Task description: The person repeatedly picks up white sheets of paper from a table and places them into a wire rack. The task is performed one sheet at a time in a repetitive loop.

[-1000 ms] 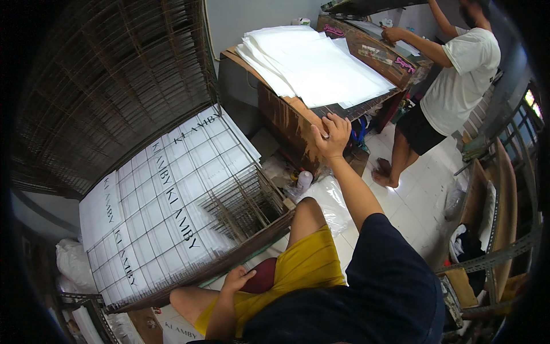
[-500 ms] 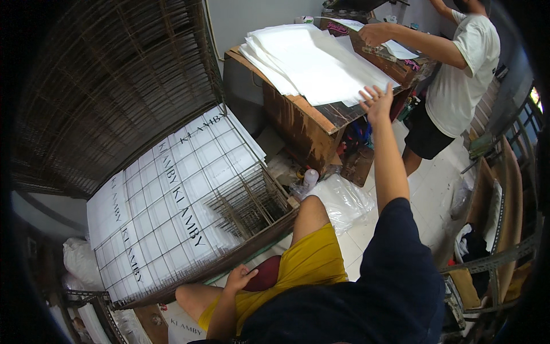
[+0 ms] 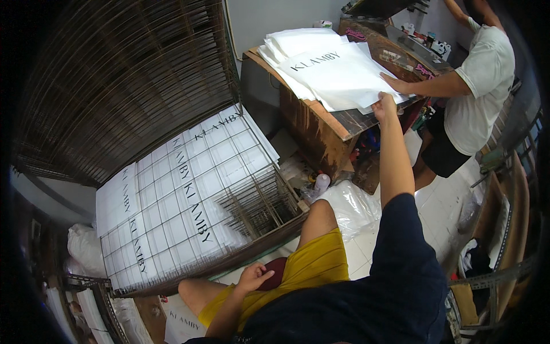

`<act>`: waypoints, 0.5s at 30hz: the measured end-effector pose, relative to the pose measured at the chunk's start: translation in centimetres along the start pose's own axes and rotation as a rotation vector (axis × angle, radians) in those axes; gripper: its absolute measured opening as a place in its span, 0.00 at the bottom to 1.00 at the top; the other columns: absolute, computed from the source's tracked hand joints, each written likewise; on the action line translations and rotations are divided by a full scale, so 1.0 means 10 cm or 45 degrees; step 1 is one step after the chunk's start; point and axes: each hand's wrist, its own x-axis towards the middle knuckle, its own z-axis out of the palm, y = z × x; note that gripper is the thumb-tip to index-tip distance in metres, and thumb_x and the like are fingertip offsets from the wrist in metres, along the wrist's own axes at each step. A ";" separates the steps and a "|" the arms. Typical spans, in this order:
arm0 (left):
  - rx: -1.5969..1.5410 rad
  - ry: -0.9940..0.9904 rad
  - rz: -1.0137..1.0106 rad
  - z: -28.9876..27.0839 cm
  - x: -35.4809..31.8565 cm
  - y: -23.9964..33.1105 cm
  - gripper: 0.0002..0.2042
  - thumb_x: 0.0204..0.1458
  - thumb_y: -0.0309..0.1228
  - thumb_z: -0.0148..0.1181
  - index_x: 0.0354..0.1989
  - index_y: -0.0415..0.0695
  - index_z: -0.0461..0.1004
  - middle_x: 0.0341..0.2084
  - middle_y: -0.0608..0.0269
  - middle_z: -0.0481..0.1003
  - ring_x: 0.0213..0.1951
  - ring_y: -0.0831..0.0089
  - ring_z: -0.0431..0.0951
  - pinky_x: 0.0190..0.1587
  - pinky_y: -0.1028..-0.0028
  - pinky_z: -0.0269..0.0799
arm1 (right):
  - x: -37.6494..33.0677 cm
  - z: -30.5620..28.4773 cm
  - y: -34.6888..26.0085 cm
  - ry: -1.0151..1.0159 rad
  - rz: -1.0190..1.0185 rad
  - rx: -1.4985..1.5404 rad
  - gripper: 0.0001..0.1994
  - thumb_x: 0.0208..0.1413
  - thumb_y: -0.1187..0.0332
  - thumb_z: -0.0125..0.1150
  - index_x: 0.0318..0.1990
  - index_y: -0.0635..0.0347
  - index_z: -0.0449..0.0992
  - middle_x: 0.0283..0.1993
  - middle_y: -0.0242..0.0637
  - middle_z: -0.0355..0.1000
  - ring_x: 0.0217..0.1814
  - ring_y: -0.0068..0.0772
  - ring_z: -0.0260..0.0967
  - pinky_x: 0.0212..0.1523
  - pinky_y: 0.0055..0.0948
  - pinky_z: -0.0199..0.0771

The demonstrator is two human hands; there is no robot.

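Across wooden table (image 3: 329, 123), outstretched right hand (image 3: 385, 107) fingers seemingly pinch white sheets (image 3: 338, 71); left hand (image 3: 254, 278) rests, fingers loosely curled.

A stack of large white sheets (image 3: 338, 71) lies fanned and slightly askew in the upper middle of the frame, dark lettering on the top sheet; the right hand (image 3: 385, 107) pinches its near right edge, lifting the corner a little
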 end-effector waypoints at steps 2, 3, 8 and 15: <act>-0.065 -0.038 0.164 -0.01 -0.06 0.34 0.18 0.45 0.44 0.67 0.31 0.43 0.70 0.18 0.70 0.66 0.22 0.80 0.65 0.26 0.79 0.63 | -0.52 0.09 0.22 -0.183 0.004 0.102 0.10 0.55 0.71 0.47 0.44 0.64 0.64 0.47 0.43 0.65 0.47 0.37 0.68 0.45 0.32 0.72; -0.069 -0.074 0.306 -0.05 0.01 0.68 0.16 0.46 0.41 0.67 0.31 0.43 0.69 0.18 0.71 0.65 0.22 0.81 0.65 0.26 0.79 0.62 | -0.69 0.00 0.24 -0.194 -0.029 0.098 0.10 0.56 0.70 0.46 0.44 0.64 0.64 0.47 0.42 0.65 0.49 0.37 0.67 0.47 0.32 0.71; -0.685 -0.082 0.727 -0.15 0.82 2.06 0.18 0.51 0.37 0.61 0.46 0.42 0.65 0.29 0.68 0.67 0.34 0.83 0.65 0.34 0.80 0.65 | -1.80 0.04 0.58 -0.264 -0.071 0.154 0.13 0.57 0.69 0.45 0.48 0.65 0.62 0.48 0.41 0.63 0.53 0.41 0.63 0.52 0.42 0.68; -1.040 0.266 0.539 -0.43 1.22 3.29 0.20 0.58 0.47 0.47 0.51 0.45 0.64 0.42 0.65 0.69 0.38 0.77 0.69 0.36 0.76 0.67 | -3.00 0.23 1.06 -0.303 -0.349 0.069 0.15 0.59 0.68 0.48 0.51 0.66 0.62 0.47 0.43 0.67 0.46 0.38 0.70 0.43 0.36 0.74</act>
